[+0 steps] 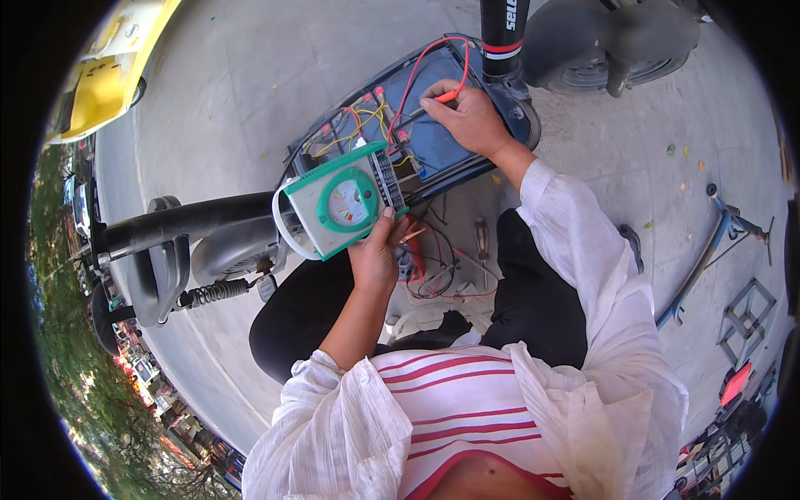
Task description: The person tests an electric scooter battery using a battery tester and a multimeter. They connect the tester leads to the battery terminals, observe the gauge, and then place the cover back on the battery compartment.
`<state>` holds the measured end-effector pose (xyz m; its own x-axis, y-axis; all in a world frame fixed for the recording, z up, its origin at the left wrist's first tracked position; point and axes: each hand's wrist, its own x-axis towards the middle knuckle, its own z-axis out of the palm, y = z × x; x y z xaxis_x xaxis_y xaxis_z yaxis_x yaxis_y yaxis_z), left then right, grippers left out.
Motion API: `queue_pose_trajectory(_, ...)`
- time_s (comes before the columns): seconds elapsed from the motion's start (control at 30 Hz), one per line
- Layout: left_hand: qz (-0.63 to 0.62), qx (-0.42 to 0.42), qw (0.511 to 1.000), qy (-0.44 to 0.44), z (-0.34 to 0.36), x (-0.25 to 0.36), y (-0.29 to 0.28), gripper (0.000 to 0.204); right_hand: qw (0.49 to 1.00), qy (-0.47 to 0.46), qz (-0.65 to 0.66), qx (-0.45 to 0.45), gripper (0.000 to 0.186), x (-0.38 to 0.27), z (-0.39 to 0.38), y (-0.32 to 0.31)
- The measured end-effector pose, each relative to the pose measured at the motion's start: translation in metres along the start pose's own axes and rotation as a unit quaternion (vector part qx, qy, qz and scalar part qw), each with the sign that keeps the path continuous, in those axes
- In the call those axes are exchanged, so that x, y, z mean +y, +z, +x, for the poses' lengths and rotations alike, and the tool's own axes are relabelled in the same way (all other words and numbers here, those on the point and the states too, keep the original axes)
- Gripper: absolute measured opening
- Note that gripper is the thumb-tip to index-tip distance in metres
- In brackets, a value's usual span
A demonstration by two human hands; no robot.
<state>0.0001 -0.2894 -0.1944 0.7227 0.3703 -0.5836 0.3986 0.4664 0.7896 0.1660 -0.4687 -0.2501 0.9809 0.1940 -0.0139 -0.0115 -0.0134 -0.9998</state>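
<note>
Outdoors, daylight. Pale grey paving (217, 75), few small leaves (686, 152) scattered at right. Trees (83, 417) along left edge; yellow vehicle (104, 92) upper left.

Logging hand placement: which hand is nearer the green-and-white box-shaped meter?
Left. The left hand holds the meter by its lower right side; the right hand is apart, farther right and forward.

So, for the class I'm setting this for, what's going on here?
A seated person's left-hand grip holds a green-and-white meter, its dial facing up. The right-hand grip pinches a red probe over an open compartment with red and yellow wires inside. Whether the probe's tip touches anything is too small to tell. A screwdriver lies on the ground, in front of the person.
</note>
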Motion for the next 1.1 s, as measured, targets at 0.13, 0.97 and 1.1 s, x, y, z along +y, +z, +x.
queue_pose_trajectory(0.13,-0.007,0.006,1.0,0.003,0.004,-0.001,0.002,0.04,1.0,0.01,0.004,-0.002,0.021,-0.001,0.001,0.0)
queue_pose_trajectory(0.97,0.092,0.02,0.99,0.107,0.0,-0.004,0.015,0.034,0.999,-0.027,-0.032,-0.033,0.026,-0.001,-0.002,0.004)
queue_pose_trajectory(1.1,0.08,0.025,0.993,0.079,0.0,-0.003,0.016,0.033,0.997,-0.018,-0.06,-0.038,0.027,0.001,0.0,0.008)
